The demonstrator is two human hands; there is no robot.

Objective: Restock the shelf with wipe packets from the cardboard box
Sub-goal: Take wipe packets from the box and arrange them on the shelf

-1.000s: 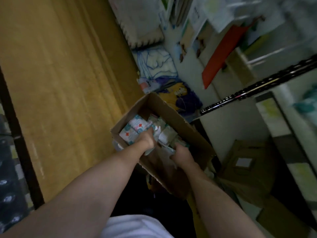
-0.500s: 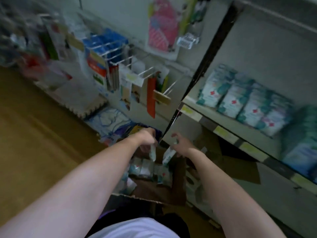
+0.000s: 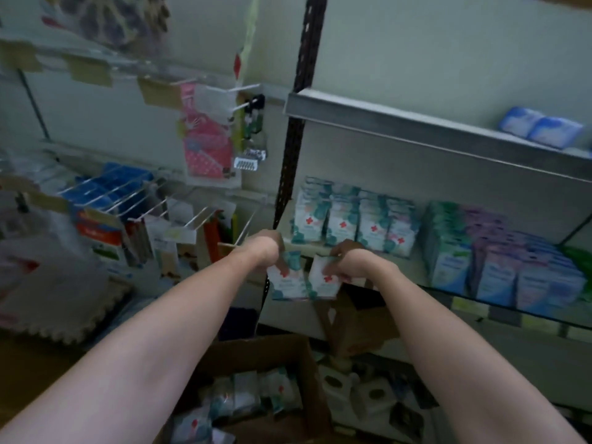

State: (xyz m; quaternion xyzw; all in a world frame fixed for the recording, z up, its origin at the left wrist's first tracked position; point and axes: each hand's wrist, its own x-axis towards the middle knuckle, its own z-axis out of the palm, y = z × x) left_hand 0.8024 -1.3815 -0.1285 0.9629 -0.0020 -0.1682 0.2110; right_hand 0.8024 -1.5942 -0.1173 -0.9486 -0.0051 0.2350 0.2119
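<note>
Holding one wipe packet apiece, both hands hang just in front of the shelf (image 3: 413, 267), below the row already standing there. The left hand (image 3: 264, 248) has its grip curled over the top of the left packet (image 3: 286, 280); the right hand (image 3: 349, 259) has its grip pinching the right packet (image 3: 323, 280) by its upper edge. The two packets touch side by side, faces toward the camera, red crosses showing, and neither rests on the shelf board yet.

On the shelf, a row of matching packets (image 3: 352, 219) stands upright at the left end, against the black upright post (image 3: 290, 161), several columns across and stacked deep. Bare board shows in front of that row, so I judge there is room for a further rank there. To the right stand other packs in green and purple (image 3: 499, 251), which do not look like part of this job.

Below, the cardboard box (image 3: 288, 354) sits open near the bottom of the view, with more packets (image 3: 253, 395) lying loose inside, at least a handful, though the blur hides the count.

By my reckoning the task is under way but far from finished: this pair needs setting down upright against the row, and the box has several trips left in it.
</note>
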